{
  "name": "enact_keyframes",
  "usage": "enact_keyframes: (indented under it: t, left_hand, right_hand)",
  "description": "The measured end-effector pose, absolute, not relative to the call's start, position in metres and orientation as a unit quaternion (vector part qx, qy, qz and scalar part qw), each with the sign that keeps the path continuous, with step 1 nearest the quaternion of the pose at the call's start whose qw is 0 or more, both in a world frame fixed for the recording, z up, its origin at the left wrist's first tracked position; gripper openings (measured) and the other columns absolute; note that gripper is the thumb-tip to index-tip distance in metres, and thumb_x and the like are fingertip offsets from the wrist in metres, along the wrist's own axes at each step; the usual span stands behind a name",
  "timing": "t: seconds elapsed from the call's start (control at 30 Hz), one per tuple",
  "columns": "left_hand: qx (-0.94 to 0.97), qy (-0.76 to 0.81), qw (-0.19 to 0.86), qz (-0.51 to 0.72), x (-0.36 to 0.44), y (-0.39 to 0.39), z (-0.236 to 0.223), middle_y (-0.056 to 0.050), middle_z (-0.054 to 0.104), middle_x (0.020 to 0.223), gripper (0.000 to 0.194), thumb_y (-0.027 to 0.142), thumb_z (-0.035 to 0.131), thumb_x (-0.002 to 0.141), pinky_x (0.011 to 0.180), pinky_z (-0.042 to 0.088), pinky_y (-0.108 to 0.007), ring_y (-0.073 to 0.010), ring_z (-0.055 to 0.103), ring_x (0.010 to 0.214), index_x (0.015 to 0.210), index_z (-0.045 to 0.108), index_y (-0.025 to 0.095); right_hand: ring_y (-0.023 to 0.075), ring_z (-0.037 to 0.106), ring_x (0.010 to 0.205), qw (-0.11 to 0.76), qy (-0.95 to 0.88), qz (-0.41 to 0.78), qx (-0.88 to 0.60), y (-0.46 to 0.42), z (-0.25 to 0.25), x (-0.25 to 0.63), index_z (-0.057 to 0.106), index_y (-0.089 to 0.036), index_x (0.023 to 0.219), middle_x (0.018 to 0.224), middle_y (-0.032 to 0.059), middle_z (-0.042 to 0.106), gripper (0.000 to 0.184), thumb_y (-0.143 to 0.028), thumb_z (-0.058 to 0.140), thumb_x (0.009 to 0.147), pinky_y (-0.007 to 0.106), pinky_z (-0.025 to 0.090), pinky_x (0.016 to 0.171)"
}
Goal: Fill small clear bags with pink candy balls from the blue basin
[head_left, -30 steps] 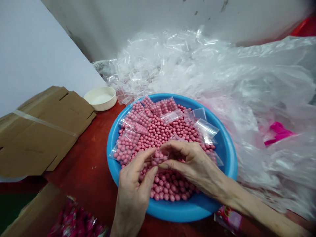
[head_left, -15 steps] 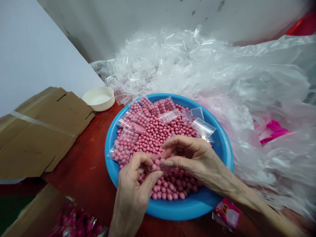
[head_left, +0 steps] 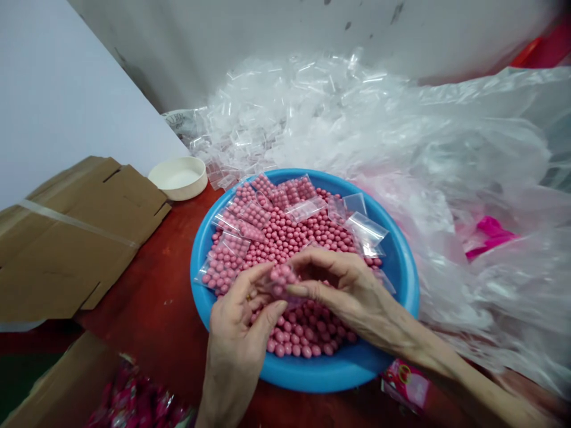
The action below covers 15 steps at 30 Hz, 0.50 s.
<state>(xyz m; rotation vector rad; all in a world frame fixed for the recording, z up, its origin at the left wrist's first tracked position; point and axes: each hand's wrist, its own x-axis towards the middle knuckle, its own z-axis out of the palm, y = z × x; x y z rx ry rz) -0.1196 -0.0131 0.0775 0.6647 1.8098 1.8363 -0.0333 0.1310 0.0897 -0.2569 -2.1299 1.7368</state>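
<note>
Red worktop [head_left: 147,285] is carrying a blue plastic basin [head_left: 404,297] full of pink candy balls [head_left: 303,333], and the left hand [head_left: 236,333] and right hand [head_left: 352,297] are both pinching a small clear zip bag [head_left: 279,282] of them right over the pile, while filled bags [head_left: 225,261] are lying on the balls and empty bags [head_left: 285,113] are sitting in a heap behind.

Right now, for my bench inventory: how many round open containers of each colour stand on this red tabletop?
Blue: 1, the plastic basin
Cream: 1, the round dish
Total: 2
</note>
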Motion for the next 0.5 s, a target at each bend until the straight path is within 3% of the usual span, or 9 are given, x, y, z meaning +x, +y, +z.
enact_keyframes:
  t: [0.27,0.5]
  left_hand:
    - [0.230,0.673,0.196,0.676,-0.1185,-0.0172,0.0756,0.001,0.069,0.091,0.037,0.013,0.071,0.072,0.072,0.058,-0.017,-0.0113,0.067,0.081,0.106,0.065,0.025]
    - [0.272,0.708,0.126,0.639,-0.1170,-0.0216,0.0706,0.002,0.069,0.101,0.039,0.016,0.068,0.075,0.075,0.057,-0.019,-0.0124,0.066,0.089,0.111,0.062,0.029]
  right_hand:
    - [0.0113,0.061,0.077,0.186,-0.770,0.603,-0.089,0.1281,0.0907,-0.0341,0.065,-0.015,0.093,0.084,-0.0009,0.068,0.017,-0.013,0.070,0.077,0.021,0.047,0.069]
    - [0.0099,0.058,0.073,0.166,-0.798,0.577,-0.055,0.1289,0.0839,-0.0339,0.065,-0.016,0.091,0.080,-0.0027,0.065,0.013,-0.017,0.069,0.079,0.020,0.044,0.067]
